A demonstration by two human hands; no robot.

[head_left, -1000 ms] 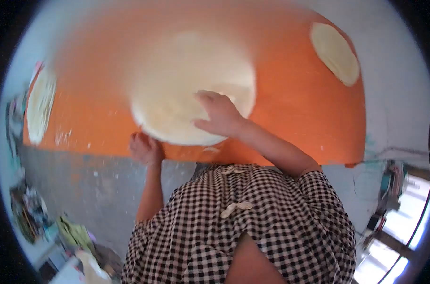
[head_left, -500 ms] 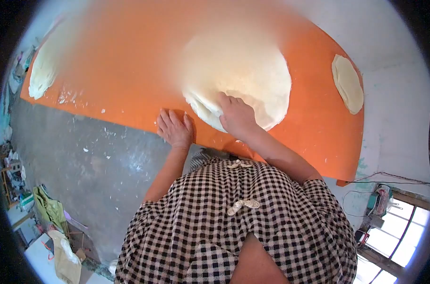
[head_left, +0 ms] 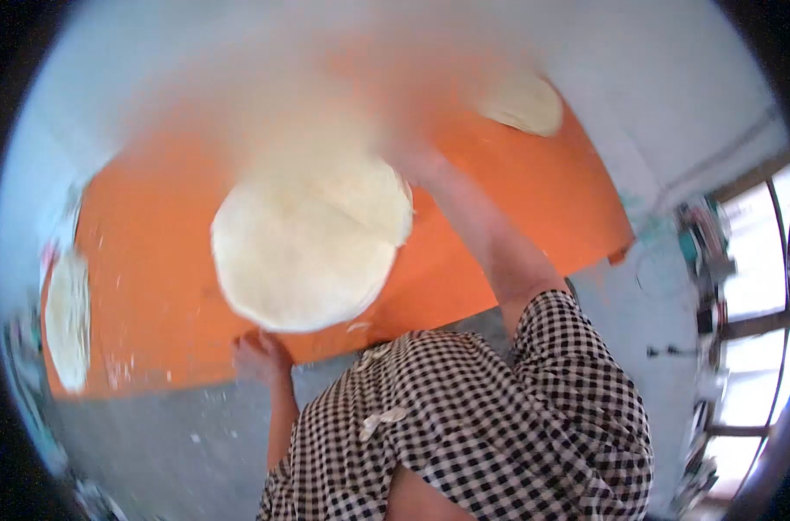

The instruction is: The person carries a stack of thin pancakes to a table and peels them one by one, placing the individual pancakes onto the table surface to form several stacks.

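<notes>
A large round sheet of pale dough [head_left: 308, 252] lies spread on the orange tabletop [head_left: 464, 260], a faint crease line crossing its right half. My right hand [head_left: 409, 161] reaches forward to the sheet's far right edge; blur hides its fingers and whether they grip the dough. At the table's front edge, just below the sheet's near rim, is my left hand [head_left: 263, 356]. Its fingers look loosely bent and slightly smeared, with nothing visible in them. The far part of the sheet fades into the blurred top of the view.
Folded dough pieces lie on the table, one at the left end [head_left: 68, 321] and another at the far right [head_left: 529, 106]. White flour flecks mark the left side. A wall stands behind the table, and a window [head_left: 747, 278] with cluttered items beside it is at the right.
The view has turned and shifted. My right hand has gone from the sheet's near folded edge to its far right side. The near edge, folded earlier, now looks flat and rounded.
</notes>
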